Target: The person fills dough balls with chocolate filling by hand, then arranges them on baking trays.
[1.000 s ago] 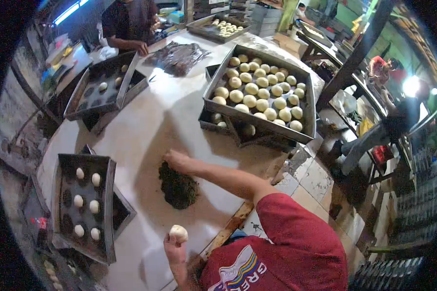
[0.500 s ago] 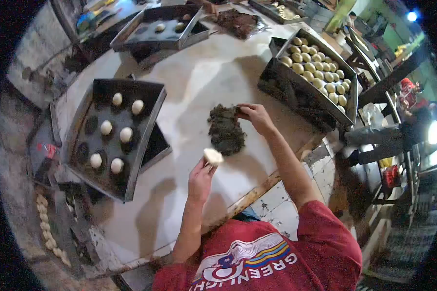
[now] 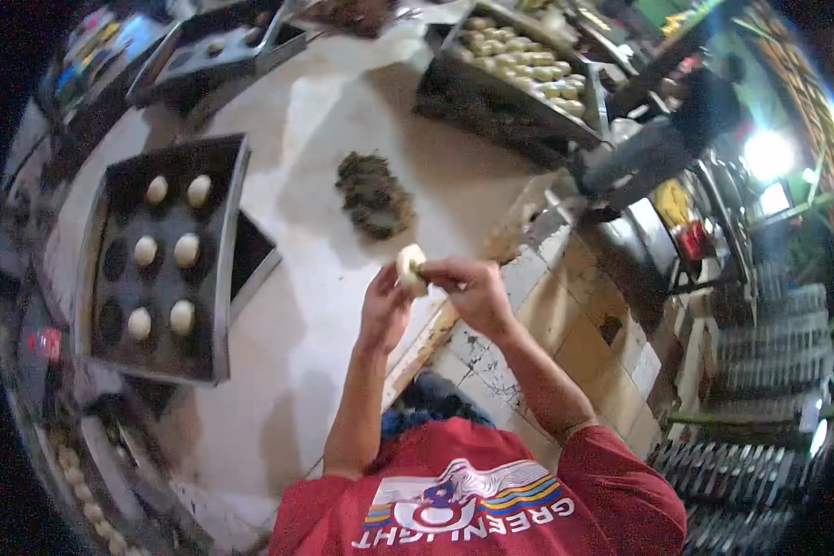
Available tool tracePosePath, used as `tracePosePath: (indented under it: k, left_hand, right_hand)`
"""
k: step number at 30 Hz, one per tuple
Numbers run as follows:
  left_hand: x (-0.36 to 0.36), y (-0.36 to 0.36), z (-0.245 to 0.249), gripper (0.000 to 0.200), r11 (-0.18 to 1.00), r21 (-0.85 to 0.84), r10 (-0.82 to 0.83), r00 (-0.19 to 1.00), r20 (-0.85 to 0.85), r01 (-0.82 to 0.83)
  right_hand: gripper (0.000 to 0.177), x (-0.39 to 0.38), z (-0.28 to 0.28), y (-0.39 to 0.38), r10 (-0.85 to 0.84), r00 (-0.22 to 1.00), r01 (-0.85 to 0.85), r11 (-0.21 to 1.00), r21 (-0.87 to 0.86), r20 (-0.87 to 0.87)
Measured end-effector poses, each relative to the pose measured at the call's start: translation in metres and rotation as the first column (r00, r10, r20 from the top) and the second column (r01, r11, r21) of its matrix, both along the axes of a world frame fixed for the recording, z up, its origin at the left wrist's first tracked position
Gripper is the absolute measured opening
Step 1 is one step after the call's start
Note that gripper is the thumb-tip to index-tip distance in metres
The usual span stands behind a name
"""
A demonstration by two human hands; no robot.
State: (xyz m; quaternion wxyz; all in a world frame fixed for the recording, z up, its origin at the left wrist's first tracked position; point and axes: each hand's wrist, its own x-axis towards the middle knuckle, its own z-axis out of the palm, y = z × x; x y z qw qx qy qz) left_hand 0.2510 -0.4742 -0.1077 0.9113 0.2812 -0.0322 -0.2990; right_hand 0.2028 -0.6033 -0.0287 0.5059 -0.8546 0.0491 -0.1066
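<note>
Moved off the crumbly, dark-green filling mound (image 3: 373, 196), the right hand (image 3: 477, 289) pinches a greenish dab (image 3: 418, 266) against the dough piece (image 3: 410, 278). Pale, smooth and rounded, it sits clamped in the left hand (image 3: 385, 310) near the glossy white bench's (image 3: 283, 371) chipped edge.

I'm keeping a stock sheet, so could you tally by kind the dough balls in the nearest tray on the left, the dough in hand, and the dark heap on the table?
Dough balls in the left tray: 6
Dough piece held in the left hand: 1
Dark heap on the table: 1
Total: 8
</note>
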Motion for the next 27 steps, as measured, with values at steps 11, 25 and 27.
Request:
tracePosePath:
  k: [11, 25, 27]
  left_hand:
    - [-0.131, -0.063, 0.047, 0.028, 0.884, 0.387, -0.366, 0.905, 0.219, 0.263]
    - [-0.381, -0.225, 0.027, 0.028, 0.715, 0.487, -0.689, 0.623, 0.370, 0.502]
    - [-0.387, -0.232, 0.034, 0.031, 0.522, 0.437, -0.842, 0.525, 0.125, 0.733]
  right_hand:
    - [0.027, -0.161, -0.018, -0.071, -0.314, 0.930, 0.320, 0.948, -0.004, -0.189]
    - [0.022, -0.456, -0.041, -0.149, -0.734, 0.638, 0.770, 0.598, -0.222, 0.232]
    - [0.024, -0.465, -0.030, -0.153, -0.832, 0.519, 0.846, 0.532, 0.017, 0.197]
